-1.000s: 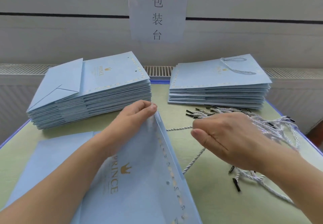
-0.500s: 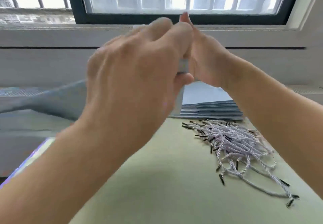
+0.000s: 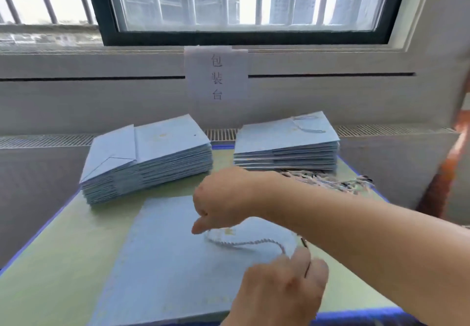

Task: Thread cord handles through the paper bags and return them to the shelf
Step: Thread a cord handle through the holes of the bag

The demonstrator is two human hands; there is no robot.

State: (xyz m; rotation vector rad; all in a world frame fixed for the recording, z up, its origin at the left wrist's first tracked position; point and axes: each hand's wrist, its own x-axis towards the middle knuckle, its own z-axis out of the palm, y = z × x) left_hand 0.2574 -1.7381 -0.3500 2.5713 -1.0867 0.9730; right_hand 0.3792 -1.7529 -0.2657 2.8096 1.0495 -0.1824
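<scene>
A wide window (image 3: 244, 0) with a dark frame and bars fills the top of the view. Below it, a flat green table (image 3: 63, 262) with a blue edge carries the work. At back left sits a tall, slanted stack (image 3: 145, 165) of folded pale-blue paper bags, smooth and crisp-edged; at back right a lower pile (image 3: 284, 150) has a cord handle looped on its top bag. One flat bag (image 3: 165, 262) lies alone at the front centre. A white paper sign (image 3: 216, 76) with printed characters hangs on the wall. A blurred tangle of twisted white cords (image 3: 330, 180) with black tips lies in front of the pile. The right hand (image 3: 223, 201), reaching across, pinches one end of a twisted cord (image 3: 244, 243) above the bag, fingers curled downward. The left hand (image 3: 279, 290) pinches the other, black-tipped end.
</scene>
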